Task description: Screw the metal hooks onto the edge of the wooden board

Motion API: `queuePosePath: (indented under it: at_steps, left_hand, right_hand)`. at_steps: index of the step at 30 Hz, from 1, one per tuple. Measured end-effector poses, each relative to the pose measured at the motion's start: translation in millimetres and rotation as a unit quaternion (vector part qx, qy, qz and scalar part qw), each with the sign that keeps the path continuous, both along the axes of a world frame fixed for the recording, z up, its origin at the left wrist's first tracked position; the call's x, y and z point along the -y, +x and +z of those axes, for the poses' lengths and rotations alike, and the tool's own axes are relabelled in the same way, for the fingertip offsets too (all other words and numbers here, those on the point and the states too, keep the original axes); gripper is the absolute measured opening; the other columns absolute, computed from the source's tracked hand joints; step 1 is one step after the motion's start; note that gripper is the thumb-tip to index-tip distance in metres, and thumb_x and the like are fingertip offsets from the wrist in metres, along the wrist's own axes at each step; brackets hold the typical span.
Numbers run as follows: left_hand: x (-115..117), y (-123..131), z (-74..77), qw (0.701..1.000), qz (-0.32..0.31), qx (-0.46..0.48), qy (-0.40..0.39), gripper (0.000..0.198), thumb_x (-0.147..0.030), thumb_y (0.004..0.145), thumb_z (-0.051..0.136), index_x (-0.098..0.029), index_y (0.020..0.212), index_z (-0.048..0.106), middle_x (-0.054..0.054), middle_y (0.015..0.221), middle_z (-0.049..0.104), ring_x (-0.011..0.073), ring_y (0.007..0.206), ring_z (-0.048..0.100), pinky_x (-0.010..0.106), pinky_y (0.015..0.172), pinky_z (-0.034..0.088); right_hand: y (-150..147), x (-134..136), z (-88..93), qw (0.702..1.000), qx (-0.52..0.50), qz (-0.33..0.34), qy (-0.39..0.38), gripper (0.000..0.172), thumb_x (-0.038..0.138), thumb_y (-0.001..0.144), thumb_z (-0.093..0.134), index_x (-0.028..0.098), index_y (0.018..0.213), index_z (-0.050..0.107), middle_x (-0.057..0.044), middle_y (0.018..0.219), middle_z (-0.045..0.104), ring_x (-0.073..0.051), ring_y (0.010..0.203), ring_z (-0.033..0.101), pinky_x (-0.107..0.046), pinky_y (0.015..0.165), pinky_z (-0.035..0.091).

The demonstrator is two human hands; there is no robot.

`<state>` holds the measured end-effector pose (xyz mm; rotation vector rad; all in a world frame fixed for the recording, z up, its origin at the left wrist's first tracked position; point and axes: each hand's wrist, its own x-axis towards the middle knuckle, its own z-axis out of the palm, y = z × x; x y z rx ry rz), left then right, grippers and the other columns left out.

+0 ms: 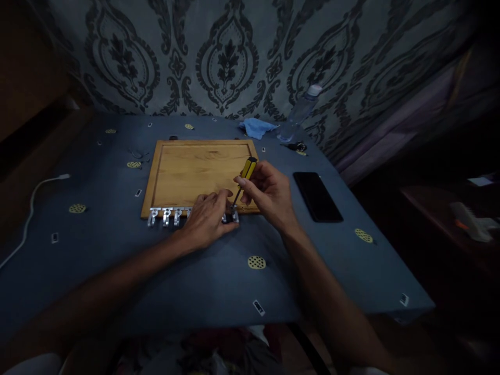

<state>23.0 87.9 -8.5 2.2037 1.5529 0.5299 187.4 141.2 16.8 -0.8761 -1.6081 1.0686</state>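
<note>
A framed wooden board (195, 174) lies flat on the table, with a metal hook rail (166, 214) along its near edge. Several silver hooks of the rail hang past that edge. My left hand (207, 219) covers the middle of the rail, its fingers curled over and its thumb along the front, gripping it. In my right hand (271, 195) is a yellow-and-black screwdriver (249, 167), pinched between thumb and fingers. Its shaft slants down to the rail's right end, beside my left fingertips. Any screw under the tip is too small to make out.
A black phone (317, 197) lies to the right of the board. Behind stand a clear plastic bottle (302, 112), a blue cloth (257, 127) and a small dark cable (296, 146). A white cable (33, 200) runs along the left. Patterned fabric hangs behind the blue table (164, 291).
</note>
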Motion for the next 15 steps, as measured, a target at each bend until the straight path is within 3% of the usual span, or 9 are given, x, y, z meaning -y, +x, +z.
queuePosePath:
  at_steps: [8, 15]
  left_hand:
    - [-1.3, 0.4, 0.0, 1.0, -0.004, -0.001, -0.01, 0.05, -0.03, 0.085, 0.081, -0.02, 0.121, 0.047, 0.009, 0.114, 0.071, 0.0333, 0.115, 0.067, 0.049, 0.102, 0.046]
    - [-1.9, 0.7, 1.4, 1.0, -0.007, 0.005, -0.021, 0.05, -0.029, 0.086, 0.08, -0.021, 0.122, 0.047, 0.01, 0.118, 0.07, 0.034, 0.118, 0.065, 0.05, 0.101, 0.046]
  right_hand:
    - [4.2, 1.0, 6.7, 0.999, 0.033, 0.022, 0.009, 0.045, 0.064, 0.085, 0.076, 0.021, 0.086, 0.062, 0.005, 0.069, 0.058, -0.01, 0.052, 0.061, -0.027, 0.053, 0.051]
    - [2.7, 5.3, 8.5, 1.0, 0.025, -0.01, -0.011, 0.041, 0.058, 0.08, 0.084, 0.021, 0.085, 0.066, 0.002, 0.078, 0.068, -0.009, 0.05, 0.06, -0.025, 0.047, 0.053]
